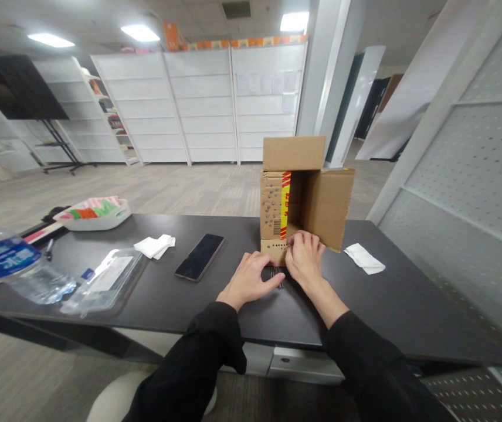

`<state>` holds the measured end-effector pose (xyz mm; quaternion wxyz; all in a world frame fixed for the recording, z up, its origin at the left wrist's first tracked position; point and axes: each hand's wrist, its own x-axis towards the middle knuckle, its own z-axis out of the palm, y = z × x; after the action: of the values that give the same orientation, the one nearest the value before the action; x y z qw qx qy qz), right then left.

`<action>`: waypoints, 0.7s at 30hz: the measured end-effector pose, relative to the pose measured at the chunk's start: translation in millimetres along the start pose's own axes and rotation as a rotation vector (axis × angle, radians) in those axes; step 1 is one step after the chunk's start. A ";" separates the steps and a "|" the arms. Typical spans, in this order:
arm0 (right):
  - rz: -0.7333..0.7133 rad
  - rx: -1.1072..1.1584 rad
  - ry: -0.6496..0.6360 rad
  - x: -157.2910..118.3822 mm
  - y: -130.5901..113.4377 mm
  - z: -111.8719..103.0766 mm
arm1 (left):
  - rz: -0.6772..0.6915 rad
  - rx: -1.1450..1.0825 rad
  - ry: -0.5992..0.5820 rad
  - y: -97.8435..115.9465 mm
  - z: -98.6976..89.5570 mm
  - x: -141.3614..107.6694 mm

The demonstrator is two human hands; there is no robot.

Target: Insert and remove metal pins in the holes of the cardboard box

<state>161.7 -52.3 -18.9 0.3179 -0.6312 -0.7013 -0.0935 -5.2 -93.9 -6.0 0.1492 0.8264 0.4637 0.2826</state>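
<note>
The dark worktop (413, 310) looks smooth, so anything light set on it could slide if nudged. The cardboard box (315, 205) is on it, right of centre, its open mouth towards the person and its top and right flaps spread outward. Being apparently light, it could skid or tip backward if both hands press its front too hard; how much worktop lies behind it is hidden. A bottle (17, 264) and a clear plastic case (104, 281) sit well off to the left, where only a wide sweep of the arm would knock them.

The right hand (306, 258) is bent round the lower front of the box, fingers curled at its edge; whether it grips anything I cannot tell. The left hand (253, 280) reaches to the box's lower left, thumb extended; whether it pinches something is also unclear. A phone (200, 258) lies near that forearm, exposed to a careless elbow.

Smallest are the thin dark pieces (275, 271) beside the left thumb. They could scatter or roll if the hand brushes them, or prick a fingertip if pointed. The small holes (280, 246) in the box's low front could tear under sideways force.
</note>
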 end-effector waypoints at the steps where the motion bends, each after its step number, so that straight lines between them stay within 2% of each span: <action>1: 0.001 -0.003 -0.005 0.0 -0.2 -0.5 | 0.000 0.003 0.000 -0.3 0.4 0.0; 21: 0.007 0.051 0.005 -1.3 -3.7 -2.2 | 0.033 0.009 0.019 -3.7 2.1 -0.6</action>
<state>159.0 -55.3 -16.9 0.3358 -0.6253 -0.7004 -0.0758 -6.6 -92.4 -9.7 0.1364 0.8320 0.4525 0.2906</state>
